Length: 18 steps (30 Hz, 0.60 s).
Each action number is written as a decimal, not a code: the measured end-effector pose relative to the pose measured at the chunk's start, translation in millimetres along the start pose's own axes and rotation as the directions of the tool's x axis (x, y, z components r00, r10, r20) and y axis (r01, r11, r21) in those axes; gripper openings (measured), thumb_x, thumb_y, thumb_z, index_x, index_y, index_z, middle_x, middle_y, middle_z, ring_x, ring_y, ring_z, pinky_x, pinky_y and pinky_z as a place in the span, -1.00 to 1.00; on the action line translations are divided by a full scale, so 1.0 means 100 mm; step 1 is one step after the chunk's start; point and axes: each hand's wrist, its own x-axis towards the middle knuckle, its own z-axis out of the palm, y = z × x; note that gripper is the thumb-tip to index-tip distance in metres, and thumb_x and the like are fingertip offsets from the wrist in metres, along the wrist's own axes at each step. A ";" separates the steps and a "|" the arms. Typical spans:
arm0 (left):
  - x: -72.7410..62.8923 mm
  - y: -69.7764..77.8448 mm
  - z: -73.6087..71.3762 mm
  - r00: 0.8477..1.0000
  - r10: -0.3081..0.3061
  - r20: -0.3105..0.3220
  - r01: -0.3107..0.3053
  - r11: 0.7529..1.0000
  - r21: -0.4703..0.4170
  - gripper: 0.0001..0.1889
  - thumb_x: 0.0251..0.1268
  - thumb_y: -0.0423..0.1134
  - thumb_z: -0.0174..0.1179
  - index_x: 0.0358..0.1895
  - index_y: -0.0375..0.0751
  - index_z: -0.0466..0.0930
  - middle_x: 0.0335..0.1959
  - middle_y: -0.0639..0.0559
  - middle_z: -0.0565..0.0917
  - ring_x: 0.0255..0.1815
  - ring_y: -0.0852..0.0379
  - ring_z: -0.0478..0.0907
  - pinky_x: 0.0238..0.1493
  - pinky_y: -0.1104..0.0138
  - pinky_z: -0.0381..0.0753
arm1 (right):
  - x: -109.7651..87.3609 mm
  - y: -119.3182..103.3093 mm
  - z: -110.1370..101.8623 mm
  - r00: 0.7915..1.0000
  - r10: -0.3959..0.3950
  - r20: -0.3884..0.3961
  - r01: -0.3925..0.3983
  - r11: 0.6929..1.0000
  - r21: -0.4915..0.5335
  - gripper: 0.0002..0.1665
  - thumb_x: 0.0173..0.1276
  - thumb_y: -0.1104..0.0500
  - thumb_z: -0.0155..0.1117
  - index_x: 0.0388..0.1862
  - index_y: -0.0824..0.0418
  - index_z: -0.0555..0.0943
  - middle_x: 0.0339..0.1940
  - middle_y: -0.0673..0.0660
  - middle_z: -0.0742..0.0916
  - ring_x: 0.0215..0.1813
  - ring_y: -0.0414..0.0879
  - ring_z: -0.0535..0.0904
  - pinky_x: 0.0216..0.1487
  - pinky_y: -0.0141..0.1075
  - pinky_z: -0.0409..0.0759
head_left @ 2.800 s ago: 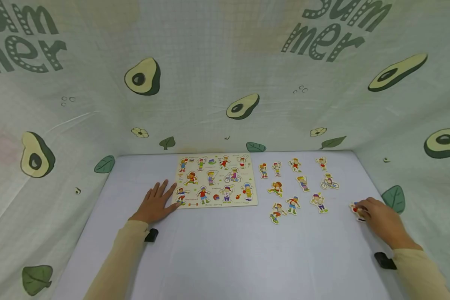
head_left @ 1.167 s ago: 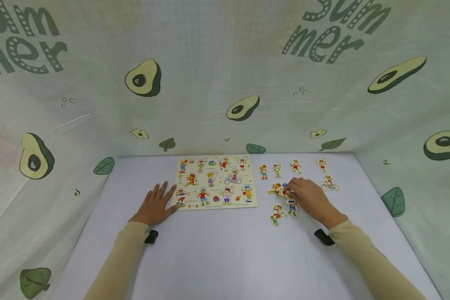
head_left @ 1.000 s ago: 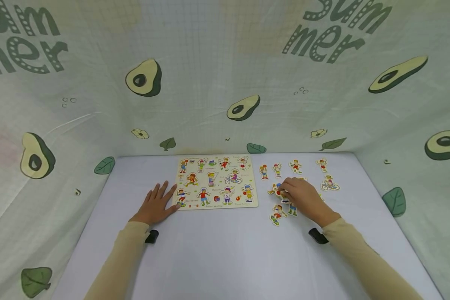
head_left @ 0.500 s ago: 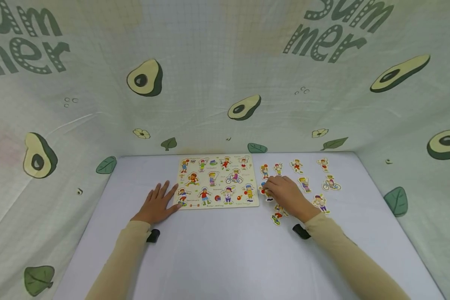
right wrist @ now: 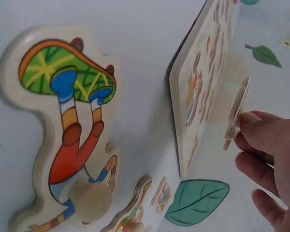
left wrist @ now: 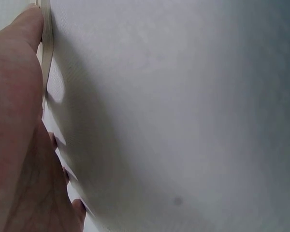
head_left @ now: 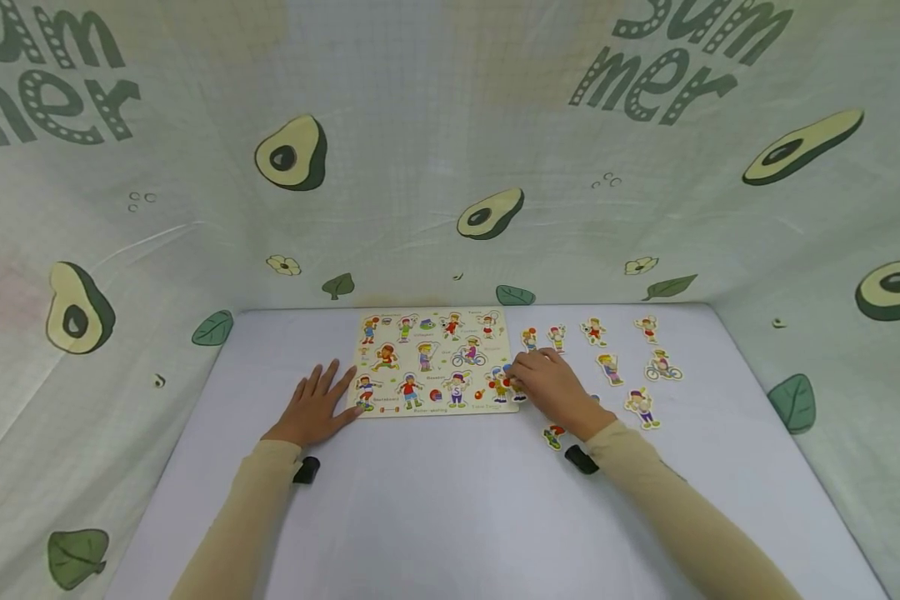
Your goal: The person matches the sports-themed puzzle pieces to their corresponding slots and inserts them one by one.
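My left hand (head_left: 313, 407) lies flat with fingers spread. Its fingertips and thumb reach the left edge of a wooden puzzle board (head_left: 498, 350) with printed children doing sports. In the left wrist view the thumb (left wrist: 29, 24) is right at the board's edge. My right hand (head_left: 551, 387) pinches a knobbed puzzle piece (head_left: 519, 387), a figure with a blue cap and red ball, between thumb and fingers. That piece overlaps the board's lower right corner, beside the matching printed figure. The right wrist view shows the piece (right wrist: 238, 111) edge-on, raised near the board.
Several loose pieces lie on the white table (head_left: 420, 500) right of the board, among them a cyclist (head_left: 662, 367) and a purple-capped figure (head_left: 641, 408). The skateboarder piece (head_left: 552, 437) is partly under my right wrist. A patterned cloth (head_left: 390, 167) hangs behind.
My right hand has picked up the blue-capped piece at the far right and carried it left, past the other pieces, to the board's lower right corner. The left hand has stayed in place.
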 end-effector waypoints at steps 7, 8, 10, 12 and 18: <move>0.01 -0.02 0.00 1.000 0.001 0.008 -0.001 1.000 0.013 -0.11 0.55 0.19 0.15 0.73 -0.15 0.03 0.74 -0.37 -0.11 0.71 -0.50 -0.26 0.64 -0.33 -0.23 | 0.06 -0.04 0.07 0.999 0.025 0.024 -0.026 0.998 0.050 -0.79 0.33 0.20 0.58 -0.10 0.10 0.76 -0.10 0.00 0.78 0.02 -0.03 0.71 0.19 -0.09 0.60; 0.01 -0.01 0.00 1.000 0.000 0.013 -0.001 1.000 0.014 -0.11 0.56 0.20 0.14 0.73 -0.15 0.02 0.74 -0.37 -0.12 0.71 -0.50 -0.27 0.65 -0.33 -0.23 | 0.06 -0.05 0.08 0.999 0.029 0.029 -0.031 0.998 0.063 -0.80 0.33 0.21 0.58 -0.10 0.10 0.76 -0.10 0.00 0.77 0.01 -0.03 0.70 0.19 -0.08 0.59; 0.01 0.00 -0.02 1.000 -0.003 0.023 0.002 1.000 0.014 -0.11 0.57 0.22 0.12 0.74 -0.14 0.00 0.75 -0.36 -0.13 0.72 -0.48 -0.29 0.65 -0.31 -0.25 | 0.08 -0.06 0.10 0.999 0.033 0.035 -0.036 0.996 0.076 -0.79 0.33 0.24 0.58 -0.10 0.10 0.76 -0.10 0.01 0.77 0.01 -0.01 0.71 0.18 -0.07 0.60; 0.01 0.00 -0.04 0.999 -0.005 0.031 0.004 1.000 0.013 -0.10 0.57 0.26 0.09 0.74 -0.13 -0.01 0.75 -0.36 -0.14 0.72 -0.48 -0.29 0.65 -0.31 -0.26 | 0.09 -0.07 0.12 0.998 0.038 0.047 -0.042 0.996 0.082 -0.80 0.34 0.25 0.57 -0.10 0.10 0.76 -0.11 0.01 0.77 0.00 -0.01 0.71 0.17 -0.07 0.61; 0.00 0.00 -0.04 0.999 -0.010 0.038 0.010 1.000 0.004 -0.09 0.57 0.29 0.07 0.74 -0.14 0.00 0.75 -0.36 -0.14 0.72 -0.48 -0.30 0.66 -0.31 -0.27 | 0.13 -0.12 0.15 0.992 0.071 0.106 -0.080 0.993 0.085 -0.85 0.40 0.24 0.52 -0.08 0.12 0.75 -0.10 0.01 0.77 0.03 -0.02 0.70 0.16 -0.08 0.60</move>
